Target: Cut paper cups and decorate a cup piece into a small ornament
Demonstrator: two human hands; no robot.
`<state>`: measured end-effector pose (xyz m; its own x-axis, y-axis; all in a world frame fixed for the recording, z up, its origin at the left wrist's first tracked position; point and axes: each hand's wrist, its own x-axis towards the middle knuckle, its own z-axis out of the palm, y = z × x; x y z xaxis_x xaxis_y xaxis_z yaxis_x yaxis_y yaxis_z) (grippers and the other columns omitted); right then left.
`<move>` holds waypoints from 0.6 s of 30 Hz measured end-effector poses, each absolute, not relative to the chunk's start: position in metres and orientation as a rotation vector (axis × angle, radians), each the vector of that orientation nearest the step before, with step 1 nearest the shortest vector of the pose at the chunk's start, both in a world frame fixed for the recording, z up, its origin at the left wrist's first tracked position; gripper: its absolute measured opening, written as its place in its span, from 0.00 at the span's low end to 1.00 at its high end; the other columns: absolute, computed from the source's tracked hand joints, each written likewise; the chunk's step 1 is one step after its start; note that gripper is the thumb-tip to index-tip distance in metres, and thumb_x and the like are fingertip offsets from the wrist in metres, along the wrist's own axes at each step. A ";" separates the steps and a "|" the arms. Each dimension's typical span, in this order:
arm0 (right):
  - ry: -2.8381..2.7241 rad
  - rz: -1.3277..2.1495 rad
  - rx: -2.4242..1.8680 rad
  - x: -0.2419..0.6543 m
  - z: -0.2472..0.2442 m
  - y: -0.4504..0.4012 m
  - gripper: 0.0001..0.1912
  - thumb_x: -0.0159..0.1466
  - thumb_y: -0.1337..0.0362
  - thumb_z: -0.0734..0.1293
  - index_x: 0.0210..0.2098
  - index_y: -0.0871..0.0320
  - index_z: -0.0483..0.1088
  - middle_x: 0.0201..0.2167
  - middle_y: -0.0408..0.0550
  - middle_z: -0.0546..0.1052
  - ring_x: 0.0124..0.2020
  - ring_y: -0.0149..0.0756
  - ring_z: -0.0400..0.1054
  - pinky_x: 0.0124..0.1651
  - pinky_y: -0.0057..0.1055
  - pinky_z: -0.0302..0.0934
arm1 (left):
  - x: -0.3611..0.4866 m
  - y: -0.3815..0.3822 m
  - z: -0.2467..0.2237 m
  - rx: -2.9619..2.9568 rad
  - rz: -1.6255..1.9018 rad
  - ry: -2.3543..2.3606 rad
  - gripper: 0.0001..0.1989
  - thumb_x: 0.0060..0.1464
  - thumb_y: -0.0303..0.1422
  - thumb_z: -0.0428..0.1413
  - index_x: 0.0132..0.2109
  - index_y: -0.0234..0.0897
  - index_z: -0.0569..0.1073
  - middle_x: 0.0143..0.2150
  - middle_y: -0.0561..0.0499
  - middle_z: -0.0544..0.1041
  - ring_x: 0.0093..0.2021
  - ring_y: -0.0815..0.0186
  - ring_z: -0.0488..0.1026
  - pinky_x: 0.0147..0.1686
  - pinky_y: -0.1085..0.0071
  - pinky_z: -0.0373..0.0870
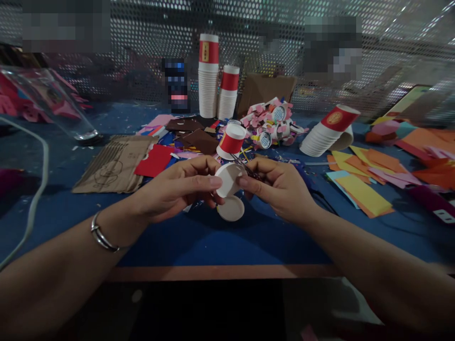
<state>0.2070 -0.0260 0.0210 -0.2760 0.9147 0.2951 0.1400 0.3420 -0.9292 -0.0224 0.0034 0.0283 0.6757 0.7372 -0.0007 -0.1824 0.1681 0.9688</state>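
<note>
Slippage or bending could affect the white round piece (228, 181), as left fingers (204, 183) and right fingers (256, 186) pinch only its edges.

White disc (227, 182): edges covered by left hand (185, 184) and right hand (279, 182).
Dark upright panel (176, 85): blurred into squares, unreadable from here.
Pale cable (45, 161): cut off at left.
Purple thing (10, 182): cut off, too blurred to name.

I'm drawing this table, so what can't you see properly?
In the head view:
Left hand: some fingertips, behind the white piece.
Dark strands: partly covered by the right hand.
Tallest stack's lettering: too small.
Dark upright thing at the back: hidden by blurry squares.
Purple thing: cut off by the left edge.
Under the table: too dark.
</note>
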 end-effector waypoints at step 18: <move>-1.748 0.835 -0.982 0.206 0.021 -0.037 0.21 0.68 0.45 0.73 0.43 0.58 0.76 0.35 0.45 0.78 0.31 0.30 0.71 0.32 0.27 0.63 | -0.033 0.019 0.021 1.985 1.022 0.532 0.11 0.59 0.28 0.68 0.33 0.41 0.73 0.62 0.46 0.80 0.61 0.53 0.79 0.56 0.55 0.81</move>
